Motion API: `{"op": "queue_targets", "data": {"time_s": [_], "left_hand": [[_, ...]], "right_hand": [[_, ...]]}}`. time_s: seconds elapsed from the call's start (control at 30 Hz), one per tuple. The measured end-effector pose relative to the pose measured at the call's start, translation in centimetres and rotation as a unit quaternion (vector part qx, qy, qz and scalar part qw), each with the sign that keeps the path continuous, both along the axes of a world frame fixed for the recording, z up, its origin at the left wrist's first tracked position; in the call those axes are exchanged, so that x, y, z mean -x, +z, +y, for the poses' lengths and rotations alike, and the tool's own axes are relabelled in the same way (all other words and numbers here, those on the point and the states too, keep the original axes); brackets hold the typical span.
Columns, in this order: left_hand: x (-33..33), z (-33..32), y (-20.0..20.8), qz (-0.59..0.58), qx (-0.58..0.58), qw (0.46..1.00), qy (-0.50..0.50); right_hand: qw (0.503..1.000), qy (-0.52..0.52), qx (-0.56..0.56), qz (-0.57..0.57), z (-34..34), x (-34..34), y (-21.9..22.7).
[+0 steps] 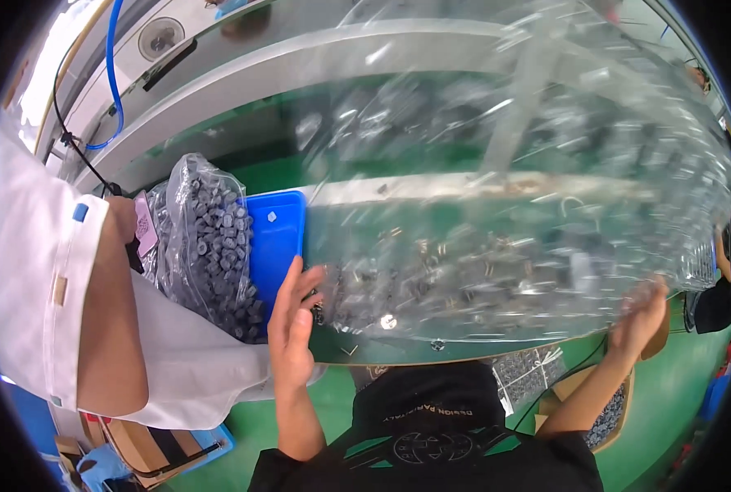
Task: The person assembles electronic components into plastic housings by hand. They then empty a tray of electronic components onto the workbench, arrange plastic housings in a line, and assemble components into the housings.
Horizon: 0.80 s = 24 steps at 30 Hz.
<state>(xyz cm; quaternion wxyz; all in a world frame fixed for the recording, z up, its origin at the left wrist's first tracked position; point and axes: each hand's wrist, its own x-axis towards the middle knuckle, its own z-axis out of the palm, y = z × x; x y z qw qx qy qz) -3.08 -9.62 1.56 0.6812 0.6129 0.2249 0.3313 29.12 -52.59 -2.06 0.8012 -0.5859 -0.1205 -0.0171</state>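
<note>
A large clear plastic bag (496, 107), smeared by motion, rises over the green work table and spreads across the middle and right. My right hand (640, 316) grips its lower right edge; the fingertips are blurred. Beside the bag's lower left edge is my left hand (293, 328), its fingers and thumb apart, with nothing in it. Many small metallic parts (455, 283) show through the plastic; I cannot tell whether they lie in the bag or behind it. A small round part (437, 345) sits near the table's front edge.
Left of my left hand stands a blue tray (279, 238), with a clear bag of grey plastic parts (218, 238) against it. A co-worker's white sleeve (45, 271) reaches in close there. On the floor at right is a cardboard box (625, 402) of dark parts. A blue hose (113, 74) hangs at upper left.
</note>
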Motion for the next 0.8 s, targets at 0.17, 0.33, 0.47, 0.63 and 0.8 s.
{"op": "queue_targets", "data": {"time_s": [0.17,0.33,0.47,0.63,0.8], "left_hand": [[2.2,-2.5,-3.6,0.302,-0.431,0.849,0.043],[1.2,-4.5,-6.4,0.405,-0.515,0.756,0.013],[-0.4,-4.1,-5.9,0.386,-0.534,0.751,0.033],[-2.5,-2.6,-7.9,0.374,-0.570,0.730,0.055],[-2.8,-6.0,-7.7,0.251,-0.631,0.730,-0.079]], "right_hand": [[0.956,-0.255,-0.139,0.032,-3.4,-0.4,5.3],[0.937,-0.146,-0.178,-0.262,-14.1,-1.3,6.2],[0.861,-0.316,-0.237,-0.320,-9.5,-1.7,14.3],[0.703,-0.545,-0.106,-0.444,-10.2,-3.6,23.6],[0.564,-0.646,0.097,-0.505,-9.3,-10.8,30.3]]}}
